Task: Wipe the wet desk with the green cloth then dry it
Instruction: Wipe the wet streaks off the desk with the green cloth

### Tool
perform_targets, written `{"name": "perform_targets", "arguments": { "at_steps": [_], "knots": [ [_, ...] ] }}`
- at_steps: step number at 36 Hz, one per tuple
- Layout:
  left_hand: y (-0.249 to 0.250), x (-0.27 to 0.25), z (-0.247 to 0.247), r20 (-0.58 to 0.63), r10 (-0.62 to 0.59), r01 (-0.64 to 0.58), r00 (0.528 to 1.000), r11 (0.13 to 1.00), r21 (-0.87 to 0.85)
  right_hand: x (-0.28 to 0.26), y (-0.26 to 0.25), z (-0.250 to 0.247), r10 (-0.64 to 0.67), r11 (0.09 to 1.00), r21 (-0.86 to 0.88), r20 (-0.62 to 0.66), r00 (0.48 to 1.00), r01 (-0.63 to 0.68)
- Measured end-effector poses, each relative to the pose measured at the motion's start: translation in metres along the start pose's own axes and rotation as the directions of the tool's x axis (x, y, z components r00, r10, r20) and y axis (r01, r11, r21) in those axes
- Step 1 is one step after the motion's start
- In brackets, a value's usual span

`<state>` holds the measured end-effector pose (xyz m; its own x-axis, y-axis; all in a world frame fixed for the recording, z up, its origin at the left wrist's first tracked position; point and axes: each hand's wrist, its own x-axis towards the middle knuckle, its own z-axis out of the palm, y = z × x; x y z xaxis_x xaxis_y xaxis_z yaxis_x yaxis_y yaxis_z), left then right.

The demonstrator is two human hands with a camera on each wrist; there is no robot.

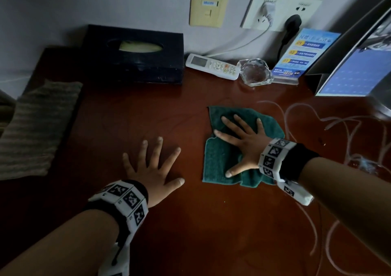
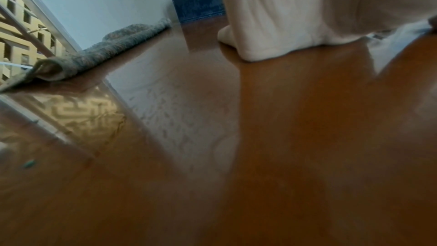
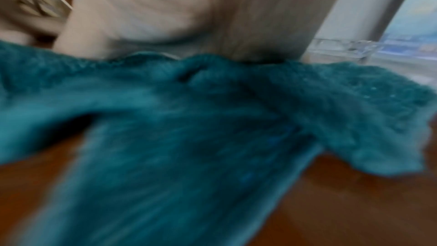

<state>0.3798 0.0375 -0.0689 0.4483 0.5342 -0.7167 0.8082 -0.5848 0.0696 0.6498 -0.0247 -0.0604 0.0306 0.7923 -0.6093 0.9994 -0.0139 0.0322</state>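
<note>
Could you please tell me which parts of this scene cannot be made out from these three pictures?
- Desk beneath the green cloth: hidden in the head view by the cloth and the right hand pressing on it.
- Cloth weave: blurred in the right wrist view.
- Leaflet wording: too small in the head view.
- Left hand fingers: cut off by the top edge in the left wrist view.
- Monitor: cut off by the right edge.

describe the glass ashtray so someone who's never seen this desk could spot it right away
Start at the wall sockets at the back of the brown desk. Below them, along the wall edge, sits the ashtray, between the white remote on its left and the blue leaflet stand on its right. It is the only clear, faceted glass piece in that row.
</note>
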Motion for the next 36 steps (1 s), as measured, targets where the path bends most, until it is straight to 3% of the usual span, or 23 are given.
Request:
{"name": "perform_targets", "arguments": {
  "at_steps": [15,25,36],
  "knots": [
    [0.001,-0.002,-0.002,0.013,0.004,-0.004,1.000,1.000,0.013,0.034,0.043,-0.017,0.278,0.941,0.224,-0.078,0.957,-0.255],
    [0.001,-0.002,-0.002,0.009,0.003,-0.004,1.000,1.000,0.008,0.030,0.062,-0.010,0.544,0.828,0.229,-0.106,0.832,-0.512],
    [0.000,-0.001,-0.001,0.000,0.006,-0.006,1.000,1.000,-0.003,-0.003,0.039,0.022,0.688,0.693,0.327,-0.033,0.725,-0.642]
  ]
}}
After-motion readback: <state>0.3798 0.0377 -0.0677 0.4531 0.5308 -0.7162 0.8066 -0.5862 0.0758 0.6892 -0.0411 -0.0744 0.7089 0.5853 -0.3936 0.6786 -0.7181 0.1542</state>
